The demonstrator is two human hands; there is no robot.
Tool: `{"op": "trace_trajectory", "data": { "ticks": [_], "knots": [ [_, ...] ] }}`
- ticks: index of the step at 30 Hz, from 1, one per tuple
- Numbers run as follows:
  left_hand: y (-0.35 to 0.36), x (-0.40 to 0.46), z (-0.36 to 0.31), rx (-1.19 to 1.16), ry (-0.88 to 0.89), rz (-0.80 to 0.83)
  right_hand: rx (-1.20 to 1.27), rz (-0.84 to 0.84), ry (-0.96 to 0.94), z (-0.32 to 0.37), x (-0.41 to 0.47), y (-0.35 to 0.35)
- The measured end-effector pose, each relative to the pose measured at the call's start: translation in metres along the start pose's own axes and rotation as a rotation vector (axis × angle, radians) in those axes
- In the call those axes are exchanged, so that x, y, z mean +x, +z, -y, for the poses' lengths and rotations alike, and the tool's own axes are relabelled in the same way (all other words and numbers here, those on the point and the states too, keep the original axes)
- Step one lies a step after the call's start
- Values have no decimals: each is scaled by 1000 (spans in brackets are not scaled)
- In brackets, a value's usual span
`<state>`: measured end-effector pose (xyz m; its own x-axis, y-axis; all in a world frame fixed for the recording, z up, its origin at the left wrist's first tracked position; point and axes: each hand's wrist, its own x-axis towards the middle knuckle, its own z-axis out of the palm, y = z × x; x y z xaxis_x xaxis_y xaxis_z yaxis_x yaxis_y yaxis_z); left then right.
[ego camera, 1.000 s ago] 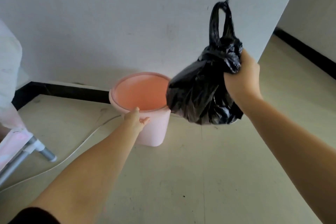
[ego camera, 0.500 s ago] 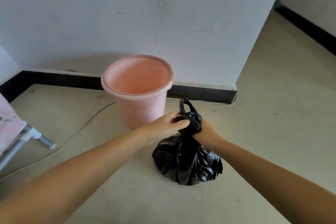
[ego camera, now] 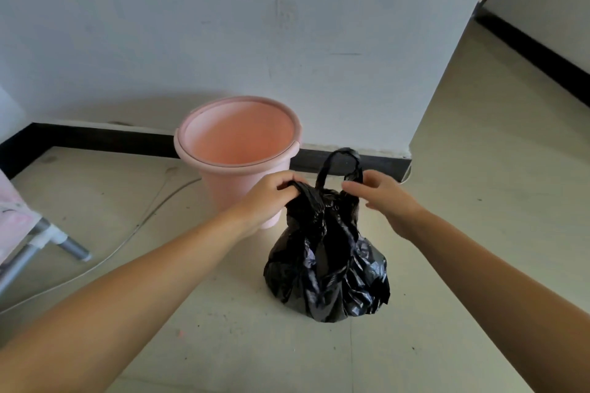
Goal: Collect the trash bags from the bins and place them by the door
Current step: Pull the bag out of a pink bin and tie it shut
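Note:
A full black trash bag (ego camera: 329, 268) sits on the floor just in front and to the right of a pink bin (ego camera: 238, 153), which holds no bag. My left hand (ego camera: 269, 198) pinches the bag's left top edge. My right hand (ego camera: 383, 198) is at the bag's right handle loop (ego camera: 340, 159), fingers loosely spread and touching the plastic. The loop stands up between the two hands.
A white wall with a black skirting board (ego camera: 105, 137) runs behind the bin. A white cable (ego camera: 134, 226) trails across the floor at left. A grey metal leg and pink fabric (ego camera: 35, 233) stand at the far left. Open floor extends right past the wall corner.
The bag came down from the air onto the floor. My left hand left the bin rim and took the bag's top. My right hand loosened its grip and shifted right.

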<state>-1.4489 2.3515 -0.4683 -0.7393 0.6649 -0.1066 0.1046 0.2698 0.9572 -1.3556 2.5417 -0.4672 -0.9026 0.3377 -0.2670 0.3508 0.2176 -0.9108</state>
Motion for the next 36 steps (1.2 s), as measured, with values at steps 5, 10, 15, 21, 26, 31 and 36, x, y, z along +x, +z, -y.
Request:
{"op": "trace_trajectory", "data": {
  "ticks": [5, 10, 15, 21, 26, 31, 36],
  "knots": [
    [-20, -1, -17, 62, 111, -55, -12, -73, -138, 9, 1, -3],
    [-39, -1, -35, 37, 203, -108, -585, -190, -204, 11, 14, 4],
    [-44, -8, -45, -57, 256, -76, -714, -210, -115, -5, 25, 18],
    [-48, -10, -38, -35, 187, 61, -519, -446, -13, -7, 36, 13],
    [-46, -15, -36, -458, 25, 264, -647, -259, 249, -18, 44, -3],
    [-40, -12, -40, -673, -82, 77, -656, -381, -69, -7, 43, -12],
    [-33, 1, -47, -560, -99, 88, 277, 11, -274, 52, 16, -18]
  ]
}}
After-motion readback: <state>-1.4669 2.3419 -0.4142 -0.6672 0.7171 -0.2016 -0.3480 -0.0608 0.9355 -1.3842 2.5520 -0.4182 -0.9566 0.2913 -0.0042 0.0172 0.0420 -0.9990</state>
